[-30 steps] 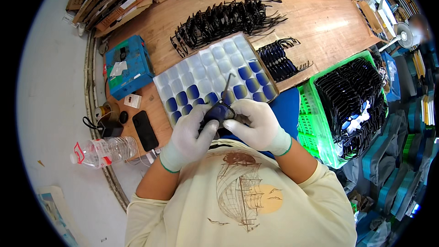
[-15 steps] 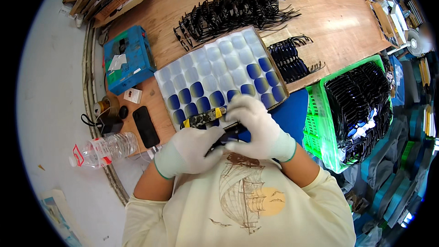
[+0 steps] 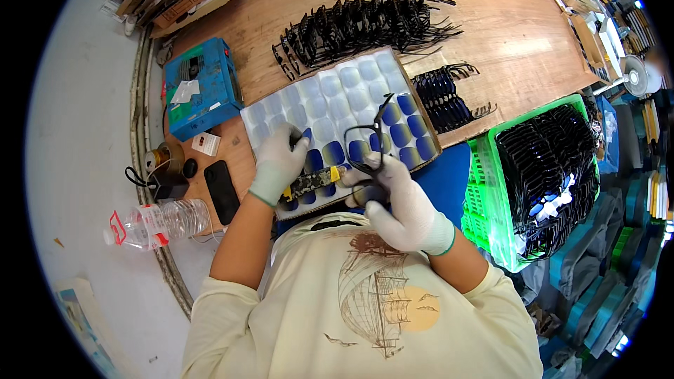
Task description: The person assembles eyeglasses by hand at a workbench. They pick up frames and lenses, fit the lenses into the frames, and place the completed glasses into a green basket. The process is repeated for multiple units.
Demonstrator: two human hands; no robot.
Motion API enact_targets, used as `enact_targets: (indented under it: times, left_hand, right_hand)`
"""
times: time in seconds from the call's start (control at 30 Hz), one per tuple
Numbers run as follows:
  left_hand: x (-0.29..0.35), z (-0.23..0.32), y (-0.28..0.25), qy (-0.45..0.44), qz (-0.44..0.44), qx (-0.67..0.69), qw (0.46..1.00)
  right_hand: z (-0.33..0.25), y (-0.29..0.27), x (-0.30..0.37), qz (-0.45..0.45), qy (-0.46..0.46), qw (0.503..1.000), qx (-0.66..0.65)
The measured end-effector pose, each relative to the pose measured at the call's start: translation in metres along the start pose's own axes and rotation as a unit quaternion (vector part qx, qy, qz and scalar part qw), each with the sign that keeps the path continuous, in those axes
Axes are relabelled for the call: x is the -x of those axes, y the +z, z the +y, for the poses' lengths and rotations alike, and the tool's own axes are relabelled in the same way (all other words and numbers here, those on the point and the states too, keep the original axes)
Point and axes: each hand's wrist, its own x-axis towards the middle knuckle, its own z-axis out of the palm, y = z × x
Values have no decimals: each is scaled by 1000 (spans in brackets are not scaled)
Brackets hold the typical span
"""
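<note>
In my white-gloved right hand [image 3: 407, 210] is a black eyeglasses frame [image 3: 349, 142], its rims tilted and one temple arm pointing up and away. A tinted lens [image 3: 371, 194] shows in its near rim. My left hand [image 3: 279, 165], also gloved, reaches over the lens tray [image 3: 337, 104], thumb and fingers pinched at the edge of a dark blue lens [image 3: 307, 133]. Blue gradient lenses fill the tray's near and right parts; paler, whitish pockets fill the rest. Across the tray's near side lies a patterned bar with yellow ends [image 3: 312, 181].
Beyond the tray lies a row of black frames [image 3: 365, 24], with a smaller stack [image 3: 449, 98] on the right. A green basket [image 3: 481, 196] of glasses stands at right. Leftward are a blue box [image 3: 200, 91], a phone [image 3: 221, 193] and a plastic bottle [image 3: 158, 224].
My left hand has left the eyeglasses frame and moved forward onto the tray, pinching at a lens. My right hand has lifted and turned the frame, which now shows over the tray.
</note>
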Motion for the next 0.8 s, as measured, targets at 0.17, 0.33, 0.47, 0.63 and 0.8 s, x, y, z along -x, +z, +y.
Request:
enact_targets:
  times: [0.17,0.33,0.47,0.63,0.8]
  left_hand:
    - [63,69,-48,-15,-161,500,851]
    - [77,69,-41,47,-149,467,870]
    - [83,71,-49,23,-143,544,826]
    - [85,78,-48,-2,-215,583,784]
    - [87,80,-56,-3,-270,600,753]
  right_hand:
    - [9,-1,5,-2,62,994,90]
    - [2,13,7,55,40,994,-85]
    - [9,10,9,106,49,992,-48]
    - [-10,9,12,-29,60,997,-25]
    - [-13,-5,11,-116,79,990,9]
